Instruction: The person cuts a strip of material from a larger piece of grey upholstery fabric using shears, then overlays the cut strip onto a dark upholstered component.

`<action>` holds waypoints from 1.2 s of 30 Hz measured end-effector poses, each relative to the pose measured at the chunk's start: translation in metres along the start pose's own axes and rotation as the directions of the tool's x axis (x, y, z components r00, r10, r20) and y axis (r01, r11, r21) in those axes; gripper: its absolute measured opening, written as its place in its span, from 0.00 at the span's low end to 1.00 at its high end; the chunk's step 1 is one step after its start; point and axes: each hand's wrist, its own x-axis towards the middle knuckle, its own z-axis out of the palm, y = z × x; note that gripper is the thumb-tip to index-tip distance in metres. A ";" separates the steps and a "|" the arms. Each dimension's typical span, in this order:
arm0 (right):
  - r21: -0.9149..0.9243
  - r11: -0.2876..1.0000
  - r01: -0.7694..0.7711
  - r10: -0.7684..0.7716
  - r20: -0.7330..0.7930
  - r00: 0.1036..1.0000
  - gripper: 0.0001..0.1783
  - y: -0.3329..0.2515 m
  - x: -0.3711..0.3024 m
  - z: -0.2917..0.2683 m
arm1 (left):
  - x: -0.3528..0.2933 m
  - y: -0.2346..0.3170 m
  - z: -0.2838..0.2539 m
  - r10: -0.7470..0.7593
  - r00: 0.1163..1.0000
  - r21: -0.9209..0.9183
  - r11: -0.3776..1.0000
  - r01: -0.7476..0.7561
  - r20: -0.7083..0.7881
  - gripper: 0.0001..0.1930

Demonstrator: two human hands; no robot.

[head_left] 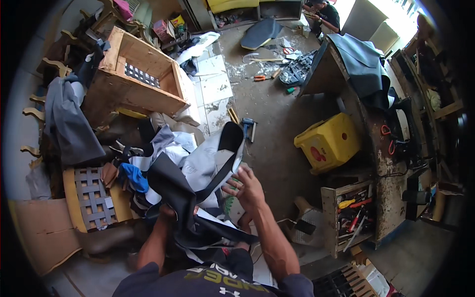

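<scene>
A large piece of black upholstery material (170, 180) with a pale backing lies across my lap, bent and folded. My left hand (168, 211) grips it from the left side, its fingers partly hidden under a fold. A long strip of the same material rises in a loop (232, 136) in front of me. Beside the loop's right edge is my right hand (247, 189), fingers spread, the fingertips at or very close to the pale edge. Whether they touch it I cannot tell.
Left stand a wooden furniture frame (141, 81) and a webbed seat frame (89, 198). A blue staple gun (249, 127) lies on the floor ahead. Right are a yellow plastic stool (329, 142), a tool drawer (354, 218) and a worn table (366, 119). A person (324, 17) sits at the back.
</scene>
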 end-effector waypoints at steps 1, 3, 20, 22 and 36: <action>-0.081 0.996 -0.041 0.039 -0.028 0.999 0.21 0.000 -0.005 -0.005 | 0.003 0.002 0.004 0.002 1.000 -0.003 1.000 -0.002 0.022 0.31; -0.169 0.984 -0.050 0.060 0.053 0.997 0.22 0.004 -0.001 -0.020 | 0.005 0.003 0.010 0.006 0.997 -0.002 1.000 -0.006 0.075 0.31; -0.921 -0.181 0.346 -0.880 0.308 0.361 0.23 -0.317 -0.112 0.000 | -0.101 -0.002 -0.331 0.188 0.469 -0.016 0.917 -0.398 -0.863 0.50; -0.942 -0.113 0.317 -0.814 0.271 0.514 0.21 -0.331 -0.056 0.002 | -0.067 -0.001 -0.370 0.216 0.356 0.018 0.875 -0.484 -0.909 0.43; -0.651 -0.380 0.657 0.292 0.590 0.753 0.05 -0.282 0.188 0.257 | 0.271 0.257 0.059 0.581 0.812 0.430 0.719 -0.546 0.061 0.38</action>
